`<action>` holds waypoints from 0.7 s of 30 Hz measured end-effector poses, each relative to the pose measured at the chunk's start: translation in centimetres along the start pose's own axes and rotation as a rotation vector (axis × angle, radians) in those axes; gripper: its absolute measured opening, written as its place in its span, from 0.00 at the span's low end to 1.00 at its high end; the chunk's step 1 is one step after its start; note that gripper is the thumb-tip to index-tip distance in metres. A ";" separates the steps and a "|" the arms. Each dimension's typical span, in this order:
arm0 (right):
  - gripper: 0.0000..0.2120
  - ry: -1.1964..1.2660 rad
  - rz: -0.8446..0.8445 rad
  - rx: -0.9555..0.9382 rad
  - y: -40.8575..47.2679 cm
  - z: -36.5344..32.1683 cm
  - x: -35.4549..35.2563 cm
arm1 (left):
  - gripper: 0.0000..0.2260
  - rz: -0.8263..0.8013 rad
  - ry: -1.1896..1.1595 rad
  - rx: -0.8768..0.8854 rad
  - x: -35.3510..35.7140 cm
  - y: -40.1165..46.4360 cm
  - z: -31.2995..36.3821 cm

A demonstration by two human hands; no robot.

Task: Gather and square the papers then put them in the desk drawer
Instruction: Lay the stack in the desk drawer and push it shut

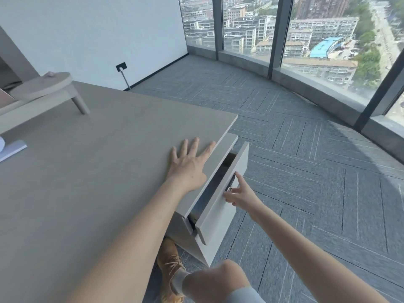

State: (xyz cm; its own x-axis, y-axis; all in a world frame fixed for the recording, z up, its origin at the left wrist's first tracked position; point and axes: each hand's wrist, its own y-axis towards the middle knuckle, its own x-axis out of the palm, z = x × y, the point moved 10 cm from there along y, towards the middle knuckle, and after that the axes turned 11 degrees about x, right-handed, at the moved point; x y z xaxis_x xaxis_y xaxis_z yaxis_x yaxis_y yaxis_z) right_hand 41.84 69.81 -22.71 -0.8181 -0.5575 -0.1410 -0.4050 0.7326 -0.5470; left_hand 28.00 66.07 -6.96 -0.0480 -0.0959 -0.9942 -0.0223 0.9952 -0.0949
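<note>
The desk drawer (220,206) under the desk's right edge is pulled partly out, and its inside is dark. My right hand (239,194) has its fingertips on the top edge of the drawer front, near a small metal lock. My left hand (189,165) lies flat on the grey desk top (98,171), fingers spread, just left of the drawer and holding nothing. A sheet of paper (13,148) lies at the desk's far left edge, partly cut off by the frame.
A low round stand (43,85) on slanted legs sits at the back left of the desk. Grey carpet (306,171) stretches to the right up to tall windows (284,29). My knee (218,281) and a tan boot (170,265) are below the drawer.
</note>
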 end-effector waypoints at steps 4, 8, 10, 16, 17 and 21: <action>0.43 0.006 -0.008 -0.003 1.1 -0.4 0.9 | 0.44 0.007 -0.001 0.002 0.0 -0.1 0.0; 0.42 0.032 -0.001 -0.022 1.9 -0.9 1.9 | 0.44 0.025 -0.013 0.011 0.0 -0.1 0.1; 0.43 0.040 0.001 -0.026 2.4 -1.1 2.4 | 0.44 0.025 -0.014 0.014 -0.1 -0.1 0.1; 0.45 0.036 0.039 -0.028 3.0 -1.6 2.8 | 0.43 0.027 -0.014 0.028 -0.1 -0.1 0.3; 0.47 0.020 0.047 -0.026 3.1 -1.6 2.8 | 0.43 0.028 -0.014 0.028 -0.1 -0.1 0.3; 0.46 -0.110 0.062 -0.008 3.0 -2.1 3.0 | 0.43 0.027 -0.003 0.029 -0.1 0.0 0.3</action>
State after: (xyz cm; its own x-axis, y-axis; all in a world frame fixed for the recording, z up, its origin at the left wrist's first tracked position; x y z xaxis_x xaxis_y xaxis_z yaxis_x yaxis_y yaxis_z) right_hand 37.33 71.15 -22.98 -0.7923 -0.5502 -0.2637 -0.3588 0.7697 -0.5280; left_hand 28.35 66.04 -6.92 -0.0450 -0.0693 -0.9966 0.0076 0.9975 -0.0697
